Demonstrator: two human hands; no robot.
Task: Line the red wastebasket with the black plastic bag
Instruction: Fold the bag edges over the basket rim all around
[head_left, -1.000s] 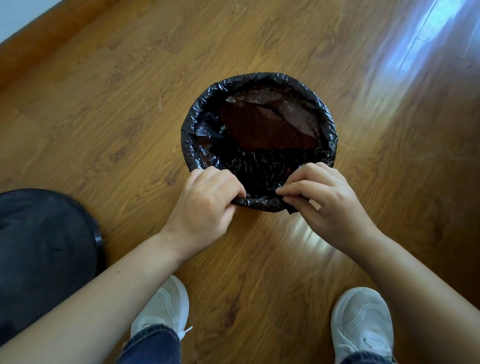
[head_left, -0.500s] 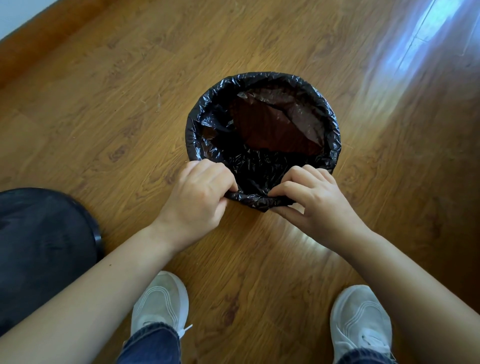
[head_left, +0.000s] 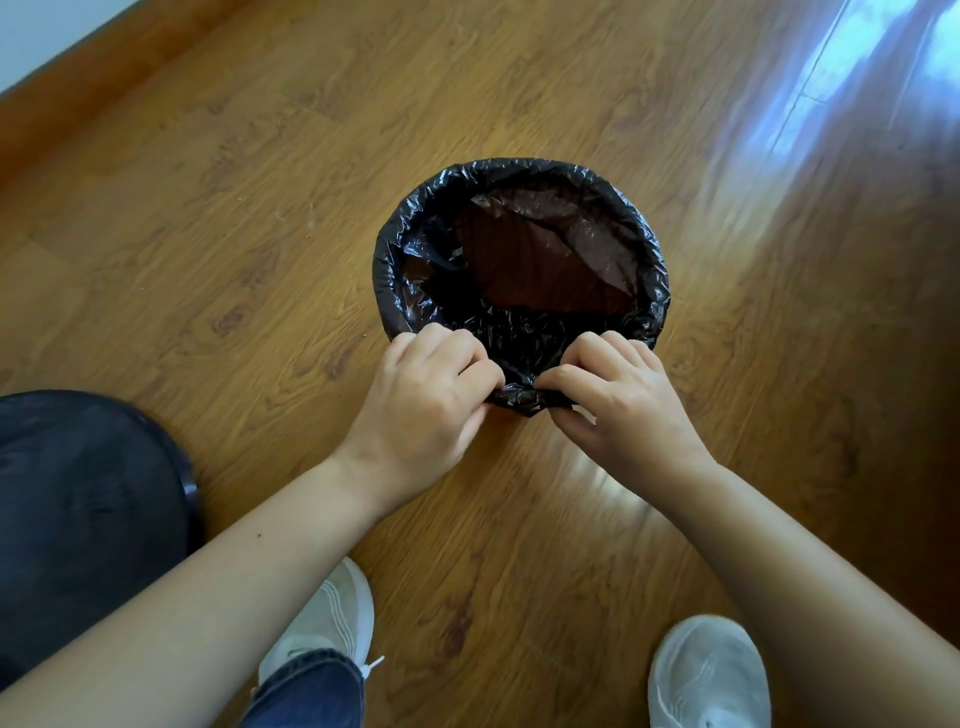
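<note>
The black plastic bag (head_left: 649, 249) is folded over the whole rim of the round wastebasket on the wooden floor. The basket's red shows only as a dark reddish tint (head_left: 524, 270) through the thin plastic inside. My left hand (head_left: 426, 400) pinches the folded bag edge at the near rim. My right hand (head_left: 618, 405) pinches the same edge just to its right, thumb under and fingers over. A short bunched strip of bag (head_left: 522, 397) shows between the two hands.
A dark round object (head_left: 78, 519) lies on the floor at the left, beside my left arm. My two white shoes (head_left: 327, 618) (head_left: 706, 670) stand below the basket. A wooden baseboard (head_left: 78, 88) runs along the far left.
Both hands have slid toward each other along the near rim, gathering the bag edge between them. The basket has barely moved.
</note>
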